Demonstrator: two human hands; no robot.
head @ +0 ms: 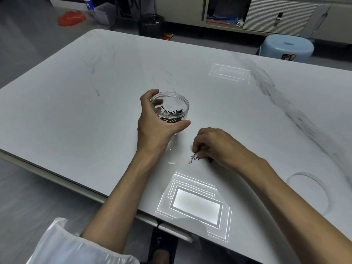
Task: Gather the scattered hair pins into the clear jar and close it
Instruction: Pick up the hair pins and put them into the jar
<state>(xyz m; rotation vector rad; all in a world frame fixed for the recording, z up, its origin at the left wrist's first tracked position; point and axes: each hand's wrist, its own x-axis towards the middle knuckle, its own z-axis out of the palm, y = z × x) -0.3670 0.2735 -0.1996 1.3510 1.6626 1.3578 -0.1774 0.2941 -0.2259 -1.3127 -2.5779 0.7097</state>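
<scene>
Meanwhile, the left hand is wrapping its fingers around the open, clear round plastic jar of black hair pins, standing on the white marble-patterned surface. Just beside it, the right hand is pinching its fingers on thin black metal hair pins lying there.

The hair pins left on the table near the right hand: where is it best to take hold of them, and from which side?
The loose hair pins lie flat on the table, too thin to grip from the side. Probably best to come from above and pinch across their bunched ends with the fingertips of the right hand, lifting one end first. The left hand holds the open clear jar.
</scene>
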